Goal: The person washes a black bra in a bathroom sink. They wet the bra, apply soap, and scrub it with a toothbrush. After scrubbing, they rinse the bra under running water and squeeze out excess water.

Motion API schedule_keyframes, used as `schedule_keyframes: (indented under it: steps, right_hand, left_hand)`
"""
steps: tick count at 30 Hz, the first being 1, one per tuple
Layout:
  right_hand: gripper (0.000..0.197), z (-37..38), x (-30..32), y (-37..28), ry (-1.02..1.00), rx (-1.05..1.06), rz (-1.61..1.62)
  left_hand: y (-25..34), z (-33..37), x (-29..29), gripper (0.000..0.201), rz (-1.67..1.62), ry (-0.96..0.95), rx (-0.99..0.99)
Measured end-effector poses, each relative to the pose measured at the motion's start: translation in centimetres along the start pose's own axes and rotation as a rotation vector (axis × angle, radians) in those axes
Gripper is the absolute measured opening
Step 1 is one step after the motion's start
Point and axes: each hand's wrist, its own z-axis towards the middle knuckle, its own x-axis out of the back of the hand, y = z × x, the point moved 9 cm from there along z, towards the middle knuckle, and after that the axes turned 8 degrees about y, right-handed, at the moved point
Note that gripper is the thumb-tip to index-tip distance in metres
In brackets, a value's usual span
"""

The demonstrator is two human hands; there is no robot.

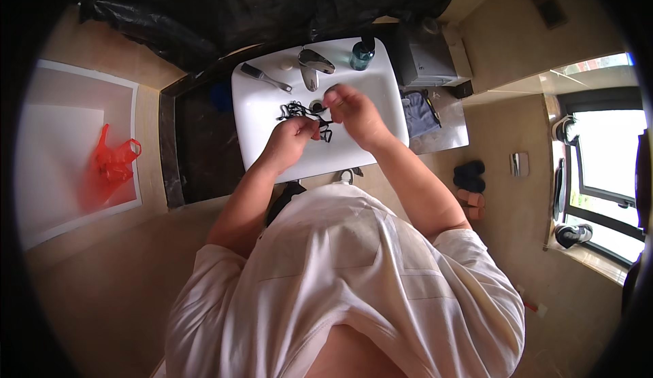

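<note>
Over the white sink [255, 130], both hands grip a thin black lace-like cord [294, 111]. Part of it lies in a loose tangle beside the drain, and another loop hangs below the fingers. My left hand [288, 141] pinches the cord between thumb and fingers, knuckles up. A little farther off and to the right, my right hand [359, 116] is closed on another stretch; its fingertips are slightly blurred. A short dark length runs between the two hands. The chrome faucet [315, 67] stands just beyond them.
On the sink's back rim are a grey brush [265, 77] and a teal bottle [362, 55]. A dark cloth pouch [421, 113] and a grey box [432, 55] sit on the right counter. Black plastic sheeting [272, 18] covers the back. A red bag [114, 164] hangs left.
</note>
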Motion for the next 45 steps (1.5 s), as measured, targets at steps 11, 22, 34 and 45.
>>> schedule_keyframes:
  steps: [11, 22, 34, 45]
  right_hand:
    - [0.023, -1.4, -2.3, -2.2, -0.004, 0.491, -1.068]
    - [0.028, -0.5, -0.3, -0.1, 0.286, 0.282, -0.761]
    - [0.029, 0.8, 4.3, 0.9, 0.377, 0.168, -0.999]
    - [0.032, -0.6, 11.5, 3.3, 0.498, -0.107, -1.174]
  left_hand:
    - [2.8, 2.3, -1.1, 0.026, 0.361, -0.303, -0.254]
    - [0.1, 3.0, -1.5, 0.034, 0.065, -0.433, -0.068]
    - [-2.5, 2.8, 1.2, 0.035, 0.128, -0.514, -0.037]
    - [-4.0, 4.2, 4.2, 0.032, 0.104, -0.423, -0.074]
